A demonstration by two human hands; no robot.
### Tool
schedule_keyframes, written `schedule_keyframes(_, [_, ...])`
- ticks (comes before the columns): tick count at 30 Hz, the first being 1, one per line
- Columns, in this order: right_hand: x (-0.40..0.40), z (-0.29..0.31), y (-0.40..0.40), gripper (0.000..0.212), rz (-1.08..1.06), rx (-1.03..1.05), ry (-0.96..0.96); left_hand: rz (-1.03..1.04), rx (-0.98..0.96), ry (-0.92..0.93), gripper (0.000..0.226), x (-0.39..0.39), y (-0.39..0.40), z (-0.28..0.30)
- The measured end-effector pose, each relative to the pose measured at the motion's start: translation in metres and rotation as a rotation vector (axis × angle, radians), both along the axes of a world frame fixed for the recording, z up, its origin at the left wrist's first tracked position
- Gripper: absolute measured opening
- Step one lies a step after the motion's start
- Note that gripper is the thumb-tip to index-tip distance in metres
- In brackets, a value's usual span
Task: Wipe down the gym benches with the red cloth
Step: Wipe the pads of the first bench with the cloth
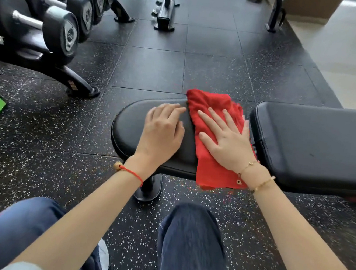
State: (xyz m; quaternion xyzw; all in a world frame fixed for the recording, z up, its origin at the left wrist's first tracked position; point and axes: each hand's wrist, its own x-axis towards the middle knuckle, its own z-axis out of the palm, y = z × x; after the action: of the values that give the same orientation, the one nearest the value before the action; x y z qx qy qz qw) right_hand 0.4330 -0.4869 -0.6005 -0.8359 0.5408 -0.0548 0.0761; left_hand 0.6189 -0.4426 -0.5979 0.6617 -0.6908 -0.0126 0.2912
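Under the flat, pressing right hand (227,143) lies the red cloth (213,136), long axis across the bench seat (129,127), unwiped padding leftward beneath the flat left hand (164,131)

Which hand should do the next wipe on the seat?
Probably the right hand. It already lies flat, fingers spread, on the red cloth, which is draped over the seat pad. The left hand rests on the bare pad beside the cloth, so it is better placed for steadying.
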Motion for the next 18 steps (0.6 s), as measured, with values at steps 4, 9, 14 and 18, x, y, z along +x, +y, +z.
schedule_keyframes(4, [0.009, 0.005, -0.038, 0.054, -0.096, 0.032, -0.041, -0.024, 0.037, -0.045, 0.041, -0.025, -0.01, -0.003])
schedule_keyframes(9, [0.008, 0.0, -0.021, 0.054, -0.036, -0.089, -0.028, -0.007, 0.045, -0.051, 0.039, -0.042, -0.012, -0.009])
schedule_keyframes(14, [-0.02, 0.004, -0.004, 0.053, -0.025, -0.133, 0.047, 0.002, 0.045, -0.076, 0.039, -0.045, -0.011, -0.015])
schedule_keyframes(18, [-0.075, 0.016, 0.0, 0.053, -0.17, -0.24, 0.126, -0.035, 0.054, -0.073, 0.039, -0.064, -0.019, -0.013])
